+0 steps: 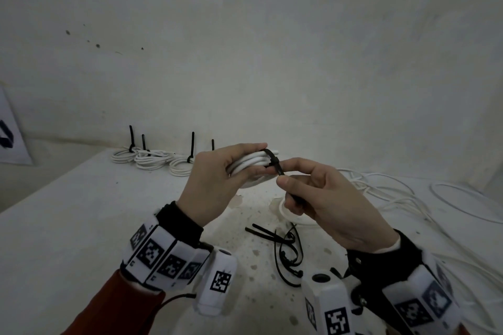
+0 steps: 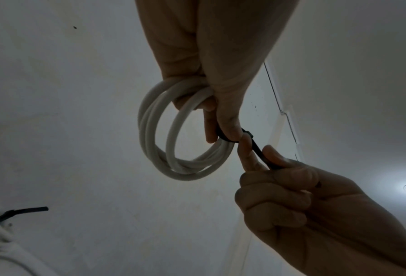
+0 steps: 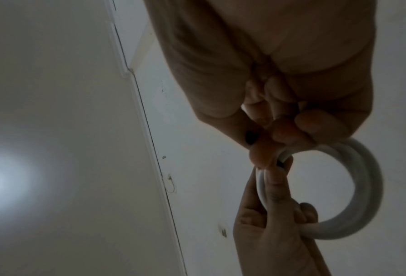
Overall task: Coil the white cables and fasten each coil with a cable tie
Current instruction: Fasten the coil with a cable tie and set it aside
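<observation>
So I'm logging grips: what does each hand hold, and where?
Left hand grips the cable coil at one side of its loops; right hand pinches the cable tie by its loose tail.

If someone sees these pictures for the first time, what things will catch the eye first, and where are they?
First, the two hands raised mid-frame above the table: the left hand grips a white cable coil, while the right hand pinches the tail of a black cable tie looped round it. Next, the finished coils at the far edge with tie tails standing up, and the spare black ties lying near the wrists.
</observation>
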`<state>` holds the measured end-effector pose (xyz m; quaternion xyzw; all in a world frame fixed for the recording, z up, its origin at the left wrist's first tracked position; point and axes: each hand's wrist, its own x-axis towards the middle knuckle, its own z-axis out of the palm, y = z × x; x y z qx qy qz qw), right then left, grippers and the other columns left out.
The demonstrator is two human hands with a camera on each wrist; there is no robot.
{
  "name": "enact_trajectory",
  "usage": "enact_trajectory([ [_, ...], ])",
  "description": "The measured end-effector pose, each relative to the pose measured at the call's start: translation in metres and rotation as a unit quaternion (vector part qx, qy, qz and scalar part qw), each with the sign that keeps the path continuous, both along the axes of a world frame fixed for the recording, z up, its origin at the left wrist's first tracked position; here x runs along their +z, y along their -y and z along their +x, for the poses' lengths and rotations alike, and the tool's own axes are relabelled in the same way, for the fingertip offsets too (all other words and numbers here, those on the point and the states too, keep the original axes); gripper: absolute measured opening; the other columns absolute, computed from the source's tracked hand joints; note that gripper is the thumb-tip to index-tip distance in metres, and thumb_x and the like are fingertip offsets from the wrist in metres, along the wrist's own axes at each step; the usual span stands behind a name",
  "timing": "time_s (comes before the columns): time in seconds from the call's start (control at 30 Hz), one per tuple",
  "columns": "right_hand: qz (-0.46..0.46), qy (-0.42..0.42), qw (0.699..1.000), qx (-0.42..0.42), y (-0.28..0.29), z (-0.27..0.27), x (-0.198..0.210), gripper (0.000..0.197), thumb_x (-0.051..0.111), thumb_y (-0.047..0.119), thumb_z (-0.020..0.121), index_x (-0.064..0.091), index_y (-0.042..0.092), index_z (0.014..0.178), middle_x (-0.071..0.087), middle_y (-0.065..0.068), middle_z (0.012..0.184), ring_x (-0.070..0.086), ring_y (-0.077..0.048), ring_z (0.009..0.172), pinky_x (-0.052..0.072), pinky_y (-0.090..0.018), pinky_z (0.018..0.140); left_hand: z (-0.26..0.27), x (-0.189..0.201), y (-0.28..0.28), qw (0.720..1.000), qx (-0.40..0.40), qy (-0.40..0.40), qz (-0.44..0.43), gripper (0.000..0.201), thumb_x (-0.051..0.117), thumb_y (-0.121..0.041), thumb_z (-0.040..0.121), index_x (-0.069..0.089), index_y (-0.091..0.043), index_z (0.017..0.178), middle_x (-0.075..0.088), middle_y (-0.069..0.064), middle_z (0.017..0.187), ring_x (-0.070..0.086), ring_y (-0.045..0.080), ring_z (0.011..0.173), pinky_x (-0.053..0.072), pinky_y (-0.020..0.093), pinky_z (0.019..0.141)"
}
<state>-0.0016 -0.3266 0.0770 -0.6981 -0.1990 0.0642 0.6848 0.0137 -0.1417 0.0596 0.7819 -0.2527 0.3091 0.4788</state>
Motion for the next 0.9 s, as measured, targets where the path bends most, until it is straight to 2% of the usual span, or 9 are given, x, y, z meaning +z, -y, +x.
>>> enact_trajectory([
  [0.13,-0.029,0.012,1.0,0.001,0.0,0.001,-0.001,0.019,0.057,0.01,0.093,0.067,0.008,0.109,0.059,-0.003,0.058,0.051,-0.012,0.056,0.045,-0.021,0.059,0.002,0.001,-0.004,0.995,0.034,0.079,0.055,0.031,0.068,-0.025,0.084,0.067,-0.02,0.115,0.066,-0.019,0.102,0.061,-0.008,0.092,0.041,0.003,0.077],
  [0.27,0.011,-0.041,0.999,0.017,-0.006,0.004,-0.004,0.022,0.052,0.019,0.095,0.069,0.006,0.1,0.074,-0.011,0.091,0.066,-0.019,0.078,0.052,-0.026,0.076,0.007,-0.002,-0.008,0.976,0.062,0.163,0.127,0.033,0.067,-0.023,0.084,0.066,-0.015,0.116,0.058,-0.021,0.094,0.055,0.0,0.077,0.036,0.002,0.075],
  [0.37,0.067,-0.12,0.99,0.03,-0.01,0.007,-0.006,0.026,0.049,0.022,0.095,0.064,0.001,0.093,0.066,-0.008,0.073,0.057,-0.015,0.06,0.053,-0.03,0.073,0.01,-0.007,-0.007,0.966,0.06,0.189,0.165,0.033,0.066,-0.021,0.084,0.066,-0.013,0.117,0.059,-0.019,0.091,0.048,0.005,0.071,0.035,0.005,0.071],
  [0.43,0.082,-0.143,0.986,0.035,-0.011,0.008,-0.008,0.023,0.047,0.021,0.097,0.06,0.002,0.091,0.049,-0.001,0.058,0.039,-0.009,0.049,0.042,-0.023,0.056,0.012,-0.009,-0.008,0.965,0.054,0.187,0.177,0.034,0.062,-0.024,0.086,0.065,-0.014,0.118,0.067,-0.009,0.091,0.051,0.01,0.072,0.039,0.012,0.069],
  [0.5,0.088,-0.153,0.984,0.024,-0.013,0.009,-0.009,0.021,0.046,0.019,0.098,0.057,0.004,0.089,0.035,0.003,0.053,0.027,-0.007,0.045,0.029,-0.018,0.046,0.014,-0.01,-0.008,0.966,0.051,0.168,0.19,0.038,0.054,-0.035,0.09,0.064,-0.012,0.119,0.068,-0.003,0.089,0.053,0.01,0.075,0.04,0.018,0.071],
  [0.63,0.104,-0.159,0.982,-0.006,-0.017,0.011,-0.013,0.021,0.051,0.02,0.096,0.059,0.003,0.086,0.025,0.006,0.048,0.02,-0.005,0.042,0.022,-0.016,0.041,0.02,-0.014,-0.009,0.945,0.133,0.148,0.258,0.051,0.039,-0.057,0.088,0.068,-0.018,0.103,0.06,-0.009,0.071,0.042,0.006,0.073,0.025,0.021,0.075],
  [0.73,0.112,-0.165,0.98,-0.017,-0.019,0.011,-0.016,0.022,0.054,0.021,0.095,0.061,0.004,0.084,0.022,0.007,0.047,0.018,-0.006,0.041,0.019,-0.018,0.04,0.022,-0.016,-0.011,0.927,0.175,0.177,0.281,0.04,0.043,-0.052,0.085,0.067,-0.02,0.085,0.058,-0.01,0.066,0.048,0.008,0.073,0.026,0.03,0.085],
  [0.83,0.123,-0.176,0.976,-0.017,-0.02,0.009,-0.016,0.02,0.054,0.021,0.095,0.061,0.007,0.083,0.018,0.008,0.047,0.015,-0.006,0.039,0.015,-0.019,0.039,0.021,-0.012,-0.014,0.915,0.177,0.222,0.285,0.03,0.047,-0.042,0.086,0.065,-0.019,0.079,0.06,-0.011,0.066,0.058,0.017,0.074,0.026,0.033,0.085],
  [0.9,0.123,-0.176,0.976,-0.022,-0.021,0.008,-0.017,0.019,0.053,0.022,0.095,0.059,0.009,0.082,0.018,0.008,0.046,0.014,-0.006,0.038,0.013,-0.019,0.039,0.019,-0.01,-0.015,0.911,0.177,0.239,0.286,0.027,0.049,-0.039,0.087,0.064,-0.019,0.077,0.06,-0.013,0.068,0.057,0.016,0.077,0.024,0.034,0.085],
])
